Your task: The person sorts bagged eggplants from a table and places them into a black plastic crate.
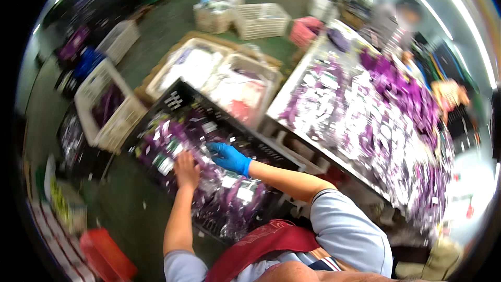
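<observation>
A black plastic crate (270, 149) stands before me, filled with purple vegetables in clear plastic bags, likely eggplants (238, 194), with white and green labels. My bare left hand (187, 170) lies palm down on the bags at the crate's near left part, its fingers extended. Just right of it, my right hand (229, 157) in a blue glove is over the bags, fingers pointing left. Whether its fingertips pinch any plastic is blurred.
On the right, a white-edged table (301, 135) bears many bagged purple vegetables; people work along its far side. Behind the crate sit lined tubs (156, 82). White baskets (117, 127) stand left and at the back (262, 27). A red bin (105, 254) lies lower left.
</observation>
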